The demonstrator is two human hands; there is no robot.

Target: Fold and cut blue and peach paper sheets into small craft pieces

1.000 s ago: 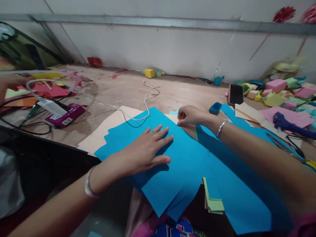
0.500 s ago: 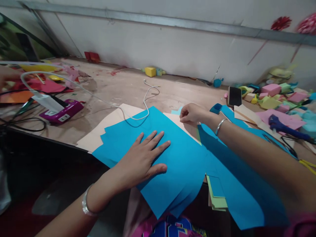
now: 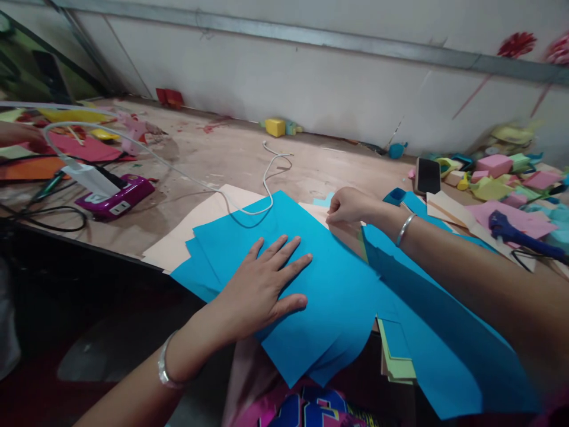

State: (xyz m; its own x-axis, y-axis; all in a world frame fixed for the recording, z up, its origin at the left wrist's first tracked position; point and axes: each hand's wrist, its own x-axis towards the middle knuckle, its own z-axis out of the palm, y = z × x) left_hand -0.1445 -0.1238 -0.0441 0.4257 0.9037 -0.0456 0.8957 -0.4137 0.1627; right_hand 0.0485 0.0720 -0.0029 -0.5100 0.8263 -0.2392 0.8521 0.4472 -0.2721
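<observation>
My left hand lies flat, fingers spread, on top of a stack of blue paper sheets that hangs over the table's near edge. My right hand is closed in a pinch on the far right corner of the top blue sheet. Both wrists wear a silver bangle. A peach sheet lies under the blue stack. More blue paper spreads to the right beneath my right forearm, over yellow-green sheets.
A white cable runs to a charger and purple power strip at the left. A phone, foam blocks and a blue glue gun lie at the right. Another person's hand rests on red paper far left.
The top blue sheet has shifted slightly, so the stacked edges fan out more at the left. Both hands stay in nearly the same places; the view has moved a little.
</observation>
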